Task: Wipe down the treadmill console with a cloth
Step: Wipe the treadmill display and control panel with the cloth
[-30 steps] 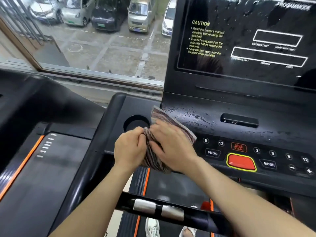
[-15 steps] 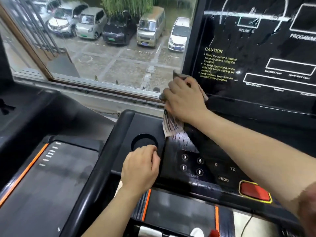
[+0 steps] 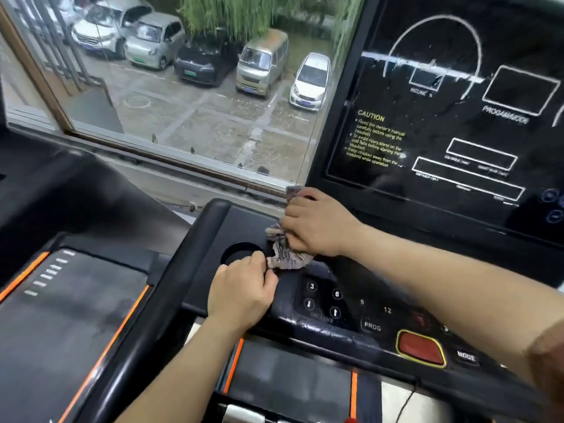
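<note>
The black treadmill console (image 3: pixel 351 303) fills the right side, with a wet, streaked display panel (image 3: pixel 451 111) above a row of keypad buttons. A crumpled grey-pink patterned cloth (image 3: pixel 288 254) lies on the console's left part, just right of the round cup holder (image 3: pixel 241 253). My right hand (image 3: pixel 317 222) presses down on the cloth's upper part, at the panel's lower left corner. My left hand (image 3: pixel 244 293) rests on the console's front edge, and its fingertips pinch the cloth's lower end.
A red stop button (image 3: pixel 420 348) with a yellow border sits at the console's front right. A black side rail (image 3: pixel 158 303) runs down to the left. A second treadmill (image 3: pixel 61 315) stands on the left. A window (image 3: pixel 189 87) looks onto parked cars.
My right hand has slid the cloth down from the panel's left edge onto the console deck. My left hand has moved up and taken the cloth's lower end.
</note>
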Demonstrator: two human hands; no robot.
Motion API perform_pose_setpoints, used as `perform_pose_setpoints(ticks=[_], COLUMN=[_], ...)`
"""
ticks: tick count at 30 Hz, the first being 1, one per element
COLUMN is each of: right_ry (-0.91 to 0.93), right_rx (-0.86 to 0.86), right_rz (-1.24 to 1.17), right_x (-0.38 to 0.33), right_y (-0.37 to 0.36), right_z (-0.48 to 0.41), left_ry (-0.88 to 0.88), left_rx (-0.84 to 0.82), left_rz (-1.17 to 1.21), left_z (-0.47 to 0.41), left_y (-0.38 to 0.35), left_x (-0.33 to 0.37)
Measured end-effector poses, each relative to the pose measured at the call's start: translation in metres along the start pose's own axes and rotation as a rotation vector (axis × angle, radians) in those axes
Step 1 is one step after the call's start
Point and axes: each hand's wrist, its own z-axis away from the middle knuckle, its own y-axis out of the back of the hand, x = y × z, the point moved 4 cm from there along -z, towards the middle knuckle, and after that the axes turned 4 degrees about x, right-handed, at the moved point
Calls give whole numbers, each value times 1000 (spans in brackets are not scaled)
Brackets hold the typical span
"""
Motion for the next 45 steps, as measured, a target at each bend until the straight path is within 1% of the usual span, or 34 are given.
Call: perform_pose_setpoints(ticks=[1, 3, 7, 8, 9, 10, 12, 13, 15, 16, 18, 20, 21, 23, 25, 27, 30, 31, 33, 35, 36, 37, 39, 40, 41, 43, 45], right_ry=[-4, -73, -386, -440, -473, -478, -397, -330, -181, -145, -89, -41, -36, -58, -89, -121, -237, -300, -516, -757, -829, -864, -869, -861, -845, -857, -832], right_rx=[15, 23, 174, 199, 182, 129, -14, -92, -258, -277, -214, -105, -28, 150, 254, 344, 357, 342, 305, 253, 187, 108, -62, -150, -224, -344, -440], right_rz=[84, 214, 371, 392, 388, 391, 453, 440, 306, 247, 189, 170, 166, 188, 234, 279, 354, 367, 301, 119, -1, -163, -572, -693, -752, -760, -758], right_x=[12, 40, 108, 118, 120, 115, 86, 64, 21, 7, 4, 17, 29, 66, 107, 146, 200, 216, 244, 264, 274, 283, 303, 312, 323, 342, 335], right_y=[7, 25, 91, 106, 117, 119, 98, 77, 32, 14, -8, -1, 9, 39, 75, 106, 144, 155, 180, 201, 204, 203, 198, 196, 195, 191, 193], right_z=[-11, -30, -56, -62, -66, -68, -67, -62, -44, -36, -29, -31, -33, -41, -48, -53, -59, -61, -62, -64, -66, -65, -56, -45, -33, -12, -13], left_ry=[13, 12, 25, 21, 18, 6, 20, 57, 138, 160, 172, 151, 156, 193, 219, 202, 150, 146, 163, 213, 229, 231, 222, 219, 219, 237, 250], left_rx=[0, 23, 52, 52, 41, 29, -7, -35, -71, -64, -74, -71, -63, -55, -59, -40, 62, 87, 96, 97, 102, 106, 107, 108, 110, 113, 114], left_rz=[10, 9, -10, -31, -54, -72, -78, -54, 49, 91, 114, 124, 172, 352, 495, 567, 677, 728, 815, 884, 916, 944, 969, 971, 979, 1013, 1021], left_z=[-1, 1, 2, 2, 1, 0, 1, -1, -11, -17, -32, -47, -55, -72, -94, -117, -154, -167, -191, -208, -211, -211, -204, -200, -197, -194, -194], left_y=[0, -2, -5, -5, -6, -6, -5, -2, -1, -1, -1, 1, 2, 6, 8, 13, 36, 44, 56, 63, 64, 63, 62, 61, 61, 61, 61], left_x=[0, -1, -1, -1, -1, 0, 1, 0, 1, 4, 15, 33, 43, 62, 77, 92, 115, 122, 134, 140, 140, 140, 136, 133, 132, 130, 132])
